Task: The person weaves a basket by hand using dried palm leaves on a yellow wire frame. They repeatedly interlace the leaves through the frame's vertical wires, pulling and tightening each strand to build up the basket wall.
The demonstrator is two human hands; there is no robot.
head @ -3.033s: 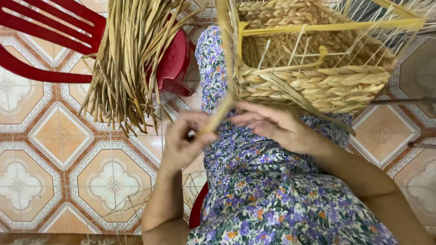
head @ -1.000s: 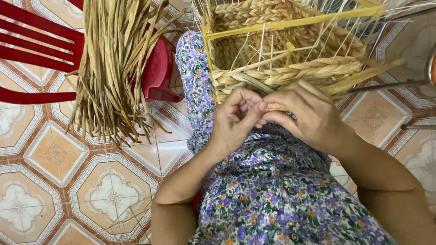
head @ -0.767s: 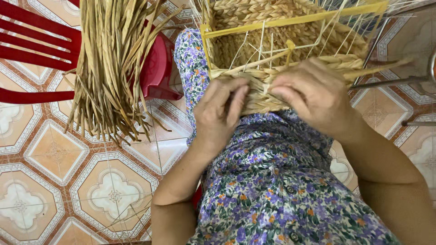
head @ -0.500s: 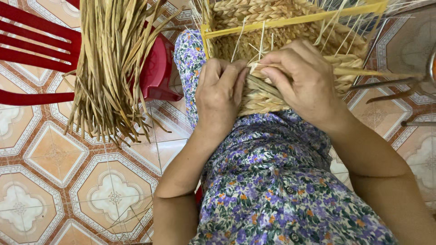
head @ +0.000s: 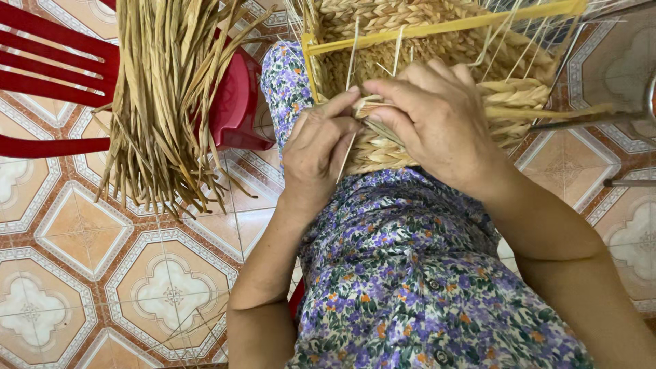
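A half-woven straw basket [head: 437,34] with a yellow wire frame [head: 444,27] rests on my lap, over my floral purple dress [head: 410,273]. My left hand [head: 318,154] presses against the basket's near wall, its fingers pinching a straw strand [head: 362,106] at the frame's corner. My right hand [head: 437,119] lies over the braided rows and grips the same strand from the other side. A loose end of braid [head: 567,109] sticks out to the right past my right hand.
A thick bundle of dried straw strands [head: 167,96] hangs over a red plastic chair [head: 61,75] at the left. Patterned orange and white floor tiles [head: 102,273] lie below. A metal leg [head: 629,181] shows at the right edge.
Both hands have moved up from my lap onto the basket wall and closed together on the strand. The basket sits nearer and larger in view.
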